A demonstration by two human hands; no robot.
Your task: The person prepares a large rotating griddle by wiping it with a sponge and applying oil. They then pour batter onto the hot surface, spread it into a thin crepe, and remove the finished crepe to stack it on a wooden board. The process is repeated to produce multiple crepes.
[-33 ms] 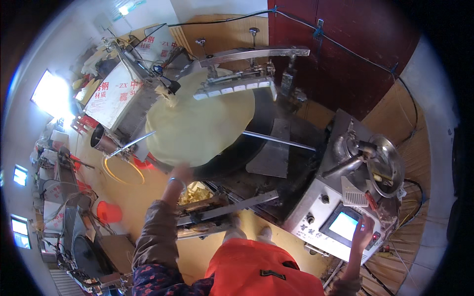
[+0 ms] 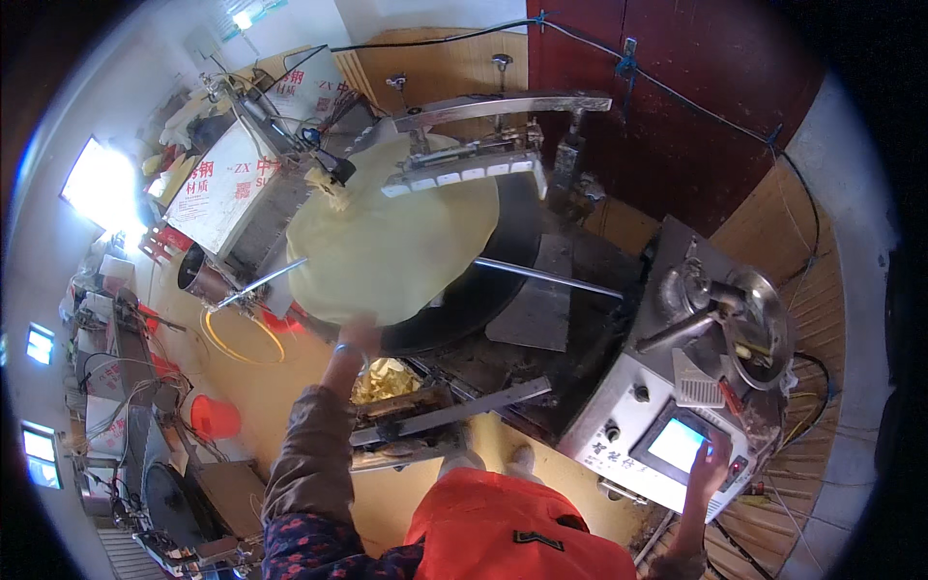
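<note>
A large, thin, pale-yellow pancake (image 2: 387,251) covers much of a round dark griddle (image 2: 517,227). At the near edge of the pancake is my left hand (image 2: 360,333); its fingers are blurred, so I cannot make out whether they grip the edge. My right hand (image 2: 710,464) is at the right side of the lit screen (image 2: 675,443) on a white control box (image 2: 614,440), with fingers extended and nothing visible in them. Over the pancake's far part hangs a metal bar with a row of white blocks (image 2: 464,174).
A thin metal rod (image 2: 551,276) extends across the griddle. Yellowish pieces (image 2: 387,380) lie below its near edge. A slotted turner (image 2: 696,382) and a metal bowl (image 2: 783,338) sit by the control box. White cartons (image 2: 222,184) stand left; a red bucket (image 2: 215,417) is on the floor.
The view has shifted very slightly. My left hand stays at the pancake's near edge and my right hand stays by the screen.
</note>
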